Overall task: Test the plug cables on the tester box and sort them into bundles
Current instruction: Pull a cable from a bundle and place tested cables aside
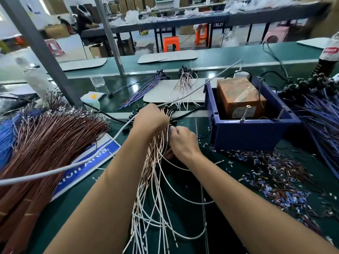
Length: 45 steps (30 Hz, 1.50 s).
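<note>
Right, my left hand [150, 119] is wrapped round the plug end of the brown-and-white cable bunch [156, 162], fingers curled tight on it, prob so the black plugs stay level w/ each other while I sort. My right hand [180, 142] sits just beside it at the right side of the same bunch, fingertips curled in among the wires; looks like a pinch on one or two strands, but I can't tell exactly what's between the fingers.

The bunch lies on the green bench [238, 180] mid-frame, between the big brown wire pile [45, 143] on the left and the tester box [242, 105] in its blue tray [247, 132] on the right. Long axis runs near-to-far: plugs point away from me, loose tails fan back toward me.

Two sorted bundles lie further back, purple [143, 88] and pinkish-white [185, 83], plugs also pointing away.
</note>
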Tool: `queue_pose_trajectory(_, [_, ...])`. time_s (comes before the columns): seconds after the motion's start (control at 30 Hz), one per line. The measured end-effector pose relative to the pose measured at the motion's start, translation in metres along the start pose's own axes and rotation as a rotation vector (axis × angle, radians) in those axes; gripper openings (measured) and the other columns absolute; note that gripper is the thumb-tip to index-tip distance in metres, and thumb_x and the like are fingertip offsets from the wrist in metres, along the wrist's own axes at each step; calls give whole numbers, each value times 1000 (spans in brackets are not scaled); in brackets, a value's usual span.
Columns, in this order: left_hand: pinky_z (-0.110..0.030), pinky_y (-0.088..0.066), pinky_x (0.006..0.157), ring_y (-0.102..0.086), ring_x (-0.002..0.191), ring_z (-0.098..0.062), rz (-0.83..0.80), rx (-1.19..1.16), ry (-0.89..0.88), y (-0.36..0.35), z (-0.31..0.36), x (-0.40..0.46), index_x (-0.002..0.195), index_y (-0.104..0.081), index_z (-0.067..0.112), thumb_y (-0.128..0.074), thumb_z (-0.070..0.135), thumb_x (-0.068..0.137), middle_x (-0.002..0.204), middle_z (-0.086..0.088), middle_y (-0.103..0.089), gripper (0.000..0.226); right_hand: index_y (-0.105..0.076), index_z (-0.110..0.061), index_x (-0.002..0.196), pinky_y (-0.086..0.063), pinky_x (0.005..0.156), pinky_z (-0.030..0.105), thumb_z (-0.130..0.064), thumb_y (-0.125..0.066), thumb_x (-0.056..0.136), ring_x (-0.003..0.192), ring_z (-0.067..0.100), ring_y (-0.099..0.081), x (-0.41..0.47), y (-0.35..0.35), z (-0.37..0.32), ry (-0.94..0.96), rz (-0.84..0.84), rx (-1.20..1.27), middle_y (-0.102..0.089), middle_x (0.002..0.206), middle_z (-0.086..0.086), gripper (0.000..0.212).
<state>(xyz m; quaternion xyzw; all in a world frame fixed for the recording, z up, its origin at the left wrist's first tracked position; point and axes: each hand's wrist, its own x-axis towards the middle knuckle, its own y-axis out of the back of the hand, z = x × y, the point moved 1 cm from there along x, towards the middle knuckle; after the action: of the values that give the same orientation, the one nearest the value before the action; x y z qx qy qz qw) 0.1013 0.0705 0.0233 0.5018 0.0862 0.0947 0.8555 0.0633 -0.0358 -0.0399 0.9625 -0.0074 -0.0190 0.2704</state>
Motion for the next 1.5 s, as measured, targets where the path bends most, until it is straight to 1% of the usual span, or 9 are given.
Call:
queue_pose_trajectory(0.17, [-22,-44,45,-45,34,-17,-320,-239,48,5,1,-9,71,-53,4,-59,-4,91,46,-8,-48,23,-63,-4,92,-53,89,58,-38,-31,107,92,44,-67,-3,4,-3,-37,-47,218,-69,97,26,49])
queue_pose_trajectory(0.37, [-17,-43,39,-50,41,-10,-577,13,-59,16,-1,-26,67,-57,11,-65,-4,90,51,-2,-54,28,-58,-9,77,-60,76,60,-35,-46,107,71,41,-70,2,7,0,-129,-86,377,-70,85,27,41])
queue_pose_trajectory(0.53, [-23,-51,43,-54,47,-19,-417,-11,-7,8,-2,-21,86,-66,1,-63,0,94,76,-14,-64,9,-53,-2,80,-46,36,25,1,-45,103,38,21,-57,2,14,9,-175,-131,560,-55,64,18,24])
queue_pose_trajectory(0.73, [-41,-63,81,-72,82,-33,10,12,-93,8,12,-12,90,-71,13,-54,8,76,89,-15,-72,23,-58,7,103,-52,40,31,-26,-61,105,40,23,-61,1,15,8,-110,-167,553,-58,67,18,33])
queue_pose_trajectory(0.87, [-37,-59,83,-69,92,-35,65,-5,-105,-3,12,-1,96,-72,13,-58,11,82,99,-15,-73,20,-67,-8,104,-58,52,36,-20,-69,100,47,21,-66,-3,13,8,2,-143,311,-67,70,7,13])
queue_pose_trajectory(0.97, [-33,-52,80,-67,98,-34,103,2,-124,-12,12,11,98,-71,11,-68,28,90,100,-14,-72,19,-67,-2,99,-51,42,29,-19,-66,101,41,16,-62,-3,13,10,23,-127,310,-65,63,9,18])
queue_pose_trajectory(1.1, [-32,-52,73,-67,81,-26,80,-66,-123,-15,13,19,83,-72,14,-77,51,85,77,-4,-68,38,-67,0,94,-49,44,33,-25,-61,104,41,19,-62,-2,11,13,55,-112,330,-63,58,11,28])
queue_pose_trajectory(1.3, [-29,-51,76,-70,93,-27,128,47,-205,-10,19,15,89,-78,20,-79,25,82,93,-8,-75,9,-62,8,88,-50,45,38,-33,-59,105,46,27,-62,1,8,19,85,-105,438,-62,67,27,44])
queue_pose_trajectory(1.5, [-39,-59,85,-72,91,-28,250,-86,-249,16,35,1,89,-79,18,-75,35,90,92,-8,-76,18,-57,14,86,-42,33,28,-33,-50,109,38,18,-55,-1,7,15,81,-55,544,-60,68,23,53])
